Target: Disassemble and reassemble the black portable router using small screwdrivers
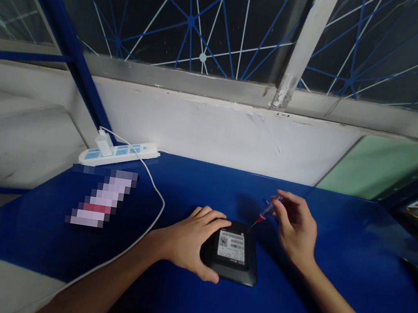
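A flat black device (251, 267) with rounded corners lies on the blue table, its white printed label (232, 247) with a QR code facing up. My left hand (190, 240) grips it from the left, fingers over the far edge and thumb along the near edge. In my right hand (296, 227) is a small screwdriver (269, 209) with a clear handle and a red collar, pinched between thumb and fingers. Its thin metal shaft slants down to the left, with the tip at the device's far right corner. Whether the tip sits in a hole is too small to tell.
A white power strip (150, 151) with a plugged-in charger (104, 143) stands at the table's back left. The charger's white cable (163, 204) loops across the table and passes by my left forearm. A pixelated patch (108, 196) covers something on the left. Blue frame posts (87, 81) rise behind.
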Demonstrator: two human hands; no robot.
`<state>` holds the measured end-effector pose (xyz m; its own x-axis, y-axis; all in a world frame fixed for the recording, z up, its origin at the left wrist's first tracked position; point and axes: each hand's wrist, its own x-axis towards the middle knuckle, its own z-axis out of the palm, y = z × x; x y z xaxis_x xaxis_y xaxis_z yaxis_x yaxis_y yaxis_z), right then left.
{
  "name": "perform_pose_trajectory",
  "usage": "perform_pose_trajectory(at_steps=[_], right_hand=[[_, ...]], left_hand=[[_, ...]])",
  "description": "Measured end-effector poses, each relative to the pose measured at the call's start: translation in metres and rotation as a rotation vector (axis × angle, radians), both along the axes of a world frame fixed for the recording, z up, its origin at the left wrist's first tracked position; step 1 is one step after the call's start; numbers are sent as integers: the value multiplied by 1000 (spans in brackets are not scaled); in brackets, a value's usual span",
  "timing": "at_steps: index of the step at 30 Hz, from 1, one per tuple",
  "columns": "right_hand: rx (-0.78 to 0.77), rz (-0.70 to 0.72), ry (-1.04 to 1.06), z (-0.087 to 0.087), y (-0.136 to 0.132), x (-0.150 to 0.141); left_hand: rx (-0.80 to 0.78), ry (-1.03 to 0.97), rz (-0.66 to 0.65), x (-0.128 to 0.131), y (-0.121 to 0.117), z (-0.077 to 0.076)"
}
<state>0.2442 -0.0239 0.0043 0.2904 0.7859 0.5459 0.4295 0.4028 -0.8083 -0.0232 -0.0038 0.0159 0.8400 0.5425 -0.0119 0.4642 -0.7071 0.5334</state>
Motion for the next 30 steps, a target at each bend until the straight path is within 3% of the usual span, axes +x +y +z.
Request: perform_pose_trajectory(at_steps=[9,16,22,30], right_hand=[[-47,138,39,-1,-2,-9],[13,92,49,-4,2,-7],[52,-9,-59,-2,5,-4],[6,104,26,-4,3,-5]], left_hand=[[101,-36,69,10,-4,-7],[104,-24,118,13,-3,-3],[85,-56,96,8,3,-8],[45,3,83,6,3,-5]])
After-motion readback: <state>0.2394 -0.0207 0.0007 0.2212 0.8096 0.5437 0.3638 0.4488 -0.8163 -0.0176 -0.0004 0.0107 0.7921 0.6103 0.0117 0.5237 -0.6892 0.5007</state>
